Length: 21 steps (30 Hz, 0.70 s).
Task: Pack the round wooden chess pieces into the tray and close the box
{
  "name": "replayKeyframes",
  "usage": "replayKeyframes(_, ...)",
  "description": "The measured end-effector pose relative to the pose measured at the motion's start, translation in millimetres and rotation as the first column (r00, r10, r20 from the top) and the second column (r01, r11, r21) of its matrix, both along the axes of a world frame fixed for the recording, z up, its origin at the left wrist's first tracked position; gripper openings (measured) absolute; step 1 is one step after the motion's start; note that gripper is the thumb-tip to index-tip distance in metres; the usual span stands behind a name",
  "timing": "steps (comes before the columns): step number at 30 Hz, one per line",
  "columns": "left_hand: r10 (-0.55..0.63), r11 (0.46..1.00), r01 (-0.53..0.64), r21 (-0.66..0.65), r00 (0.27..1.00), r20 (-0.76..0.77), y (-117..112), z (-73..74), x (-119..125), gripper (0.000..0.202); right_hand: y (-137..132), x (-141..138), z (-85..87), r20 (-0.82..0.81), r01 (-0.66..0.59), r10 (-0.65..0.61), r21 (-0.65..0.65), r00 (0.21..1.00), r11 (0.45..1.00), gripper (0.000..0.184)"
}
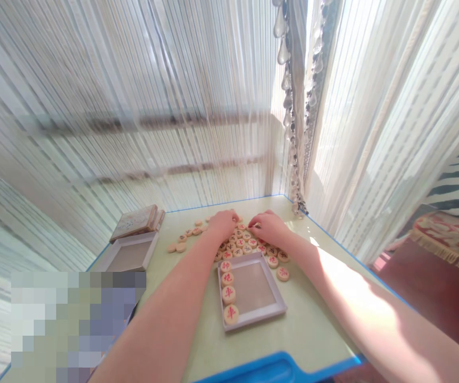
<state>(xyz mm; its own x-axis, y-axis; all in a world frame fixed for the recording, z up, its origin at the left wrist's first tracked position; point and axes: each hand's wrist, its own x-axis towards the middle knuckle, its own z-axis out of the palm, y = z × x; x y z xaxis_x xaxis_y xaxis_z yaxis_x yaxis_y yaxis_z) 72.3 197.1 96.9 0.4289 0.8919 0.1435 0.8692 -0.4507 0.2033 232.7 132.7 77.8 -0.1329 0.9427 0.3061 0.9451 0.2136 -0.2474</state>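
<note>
Round wooden chess pieces (245, 246) with red and dark characters lie scattered on the pale green table (317, 319). My left hand (223, 223) rests palm down on the far side of the pile, fingers curled over some pieces. My right hand (267, 226) lies beside it with its fingertips pinched at a piece. A shallow white box tray (253, 314) sits nearer me, with a column of red-marked pieces (228, 290) along its left wall.
A second white tray (131, 255) lies at the left, with a folded wooden board (135, 222) behind it. Striped curtains and a hanging bead tassel (293, 159) close off the table's far edges. A blue object (261, 369) sits at the near edge.
</note>
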Motion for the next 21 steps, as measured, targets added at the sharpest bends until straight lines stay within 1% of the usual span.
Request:
replayKeyframes(2, -0.002, 1.0, 0.002, 0.006, 1.0, 0.028, 0.9, -1.4, -0.6, 0.028, 0.2, 0.0, 0.0, -0.001, 0.021, -0.021, 0.0, 1.0, 1.0, 0.026)
replayKeyframes(4, 0.003, 1.0, -0.004, 0.015, 0.999, 0.051, 1.0, -1.5, -1.1, 0.028, 0.7, 0.3, -0.5, -0.004, 0.038, -0.038, 0.005, 0.999, 0.999, 0.03)
replayKeyframes(6, -0.005, 1.0, 0.004, 0.021, 0.999, 0.053, 0.8, -0.2, -2.1, 0.026, 0.7, 0.8, -0.7, 0.011, 0.04, -0.04, 0.011, 0.999, 0.999, 0.032)
replayKeyframes(8, -0.015, 1.0, 0.015, -0.001, 0.999, 0.046, 1.1, 1.8, -3.5, 0.025, -0.5, 1.3, 0.2, 0.043, 0.037, -0.037, 0.012, 0.998, 0.999, 0.031)
replayKeyframes(12, 0.028, 0.996, -0.021, -0.082, 0.996, 0.085, 2.4, 4.6, -6.3, 0.037, -5.3, 2.1, 4.2, 0.097, 0.039, -0.04, 0.013, 0.994, 0.999, 0.038)
replayKeyframes(16, 0.023, 0.987, -0.003, -0.163, 0.992, 0.12, 1.8, 4.1, -6.5, 0.023, -7.5, 2.8, 5.6, 0.173, 0.012, -0.014, 0.015, 0.985, 1.0, 0.04)
replayKeyframes(18, 0.009, 0.987, 0.008, -0.161, 0.994, 0.108, 1.3, 3.8, -6.0, 0.021, -7.4, 3.4, 5.5, 0.191, 0.017, -0.019, 0.012, 0.981, 1.0, 0.038)
replayKeyframes(21, 0.005, 0.991, 0.007, -0.132, 0.996, 0.092, 1.1, 3.3, -6.0, 0.024, -7.3, 4.1, 5.4, 0.208, 0.008, -0.011, 0.015, 0.978, 1.0, 0.034)
